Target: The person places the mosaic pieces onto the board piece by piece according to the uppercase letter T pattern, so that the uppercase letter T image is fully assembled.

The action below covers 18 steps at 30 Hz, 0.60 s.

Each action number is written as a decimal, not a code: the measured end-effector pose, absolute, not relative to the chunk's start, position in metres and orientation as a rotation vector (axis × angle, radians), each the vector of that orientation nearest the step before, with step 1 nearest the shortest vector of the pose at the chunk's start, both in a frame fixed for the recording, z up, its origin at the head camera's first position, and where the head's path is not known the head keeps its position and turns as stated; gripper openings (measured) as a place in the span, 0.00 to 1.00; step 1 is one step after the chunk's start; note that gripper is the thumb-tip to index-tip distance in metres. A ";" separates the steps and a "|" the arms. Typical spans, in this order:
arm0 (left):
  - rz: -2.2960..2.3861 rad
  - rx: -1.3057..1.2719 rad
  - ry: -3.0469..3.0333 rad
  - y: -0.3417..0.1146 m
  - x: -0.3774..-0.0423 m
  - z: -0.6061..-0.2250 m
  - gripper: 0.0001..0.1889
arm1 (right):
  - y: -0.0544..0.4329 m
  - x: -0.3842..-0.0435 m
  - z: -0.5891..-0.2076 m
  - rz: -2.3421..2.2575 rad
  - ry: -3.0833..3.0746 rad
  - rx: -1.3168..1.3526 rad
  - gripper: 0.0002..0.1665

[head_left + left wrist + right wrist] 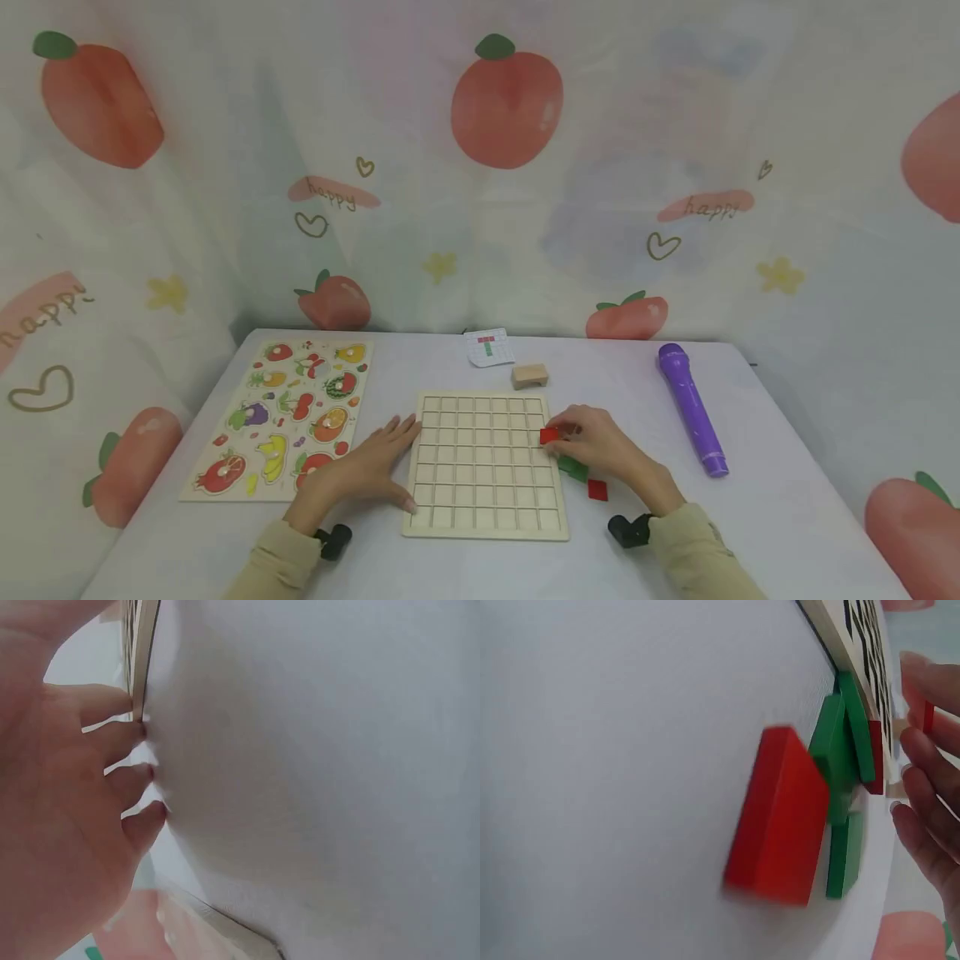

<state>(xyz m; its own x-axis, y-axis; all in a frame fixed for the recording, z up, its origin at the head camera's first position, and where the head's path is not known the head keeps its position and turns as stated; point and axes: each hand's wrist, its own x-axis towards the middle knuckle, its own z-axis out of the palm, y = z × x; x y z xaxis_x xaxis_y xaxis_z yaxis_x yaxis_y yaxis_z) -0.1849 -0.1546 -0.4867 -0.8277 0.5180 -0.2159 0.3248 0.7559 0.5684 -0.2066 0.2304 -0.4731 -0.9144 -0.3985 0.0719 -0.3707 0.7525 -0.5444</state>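
Note:
My left hand (pixel 363 467) lies spread at the left edge of the wooden grid board (pixel 486 535), thumb near its lower left corner and fingertips at its upper left side. In the left wrist view, the fingers of that hand reach the board's edge. My right hand (pixel 596 442) is at the board's right edge, pinching a thin red tile (pixel 928 718) between thumb and fingers. Below it, green tiles (pixel 573 468) lie by the board, partly overlapping in the right wrist view. Another red tile (pixel 597 490) lies nearer me, and one more red tile (pixel 876 757) shows behind the green ones.
A fruit puzzle board (pixel 300 417) lies on the left. Behind the grid board are a small wooden block (pixel 530 376) and a paper card (pixel 489 347) with a red and green pattern. A purple microphone (pixel 693 408) lies on the right of the white table (pixel 772 533).

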 end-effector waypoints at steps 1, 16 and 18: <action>0.733 0.638 2.594 -0.154 -0.185 -0.486 0.65 | 0.228 -0.208 -0.473 -0.895 2.890 -0.625 0.18; 0.780 0.570 2.585 -0.150 -0.187 -0.484 0.62 | 0.192 -0.229 -0.476 -0.977 2.796 -0.672 0.19; 0.792 0.569 2.589 -0.149 -0.187 -0.484 0.61 | 0.187 -0.231 -0.475 -0.976 2.785 -0.673 0.19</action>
<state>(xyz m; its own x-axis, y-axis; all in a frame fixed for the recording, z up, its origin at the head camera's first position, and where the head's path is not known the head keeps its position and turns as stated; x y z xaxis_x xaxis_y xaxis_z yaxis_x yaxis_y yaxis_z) -0.1874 -0.1490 -0.4845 -0.8489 0.4763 -0.2291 0.2667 0.7603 0.5923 -0.2307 0.1870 -0.4753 -0.8950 -0.4444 0.0379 -0.3708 0.6943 -0.6169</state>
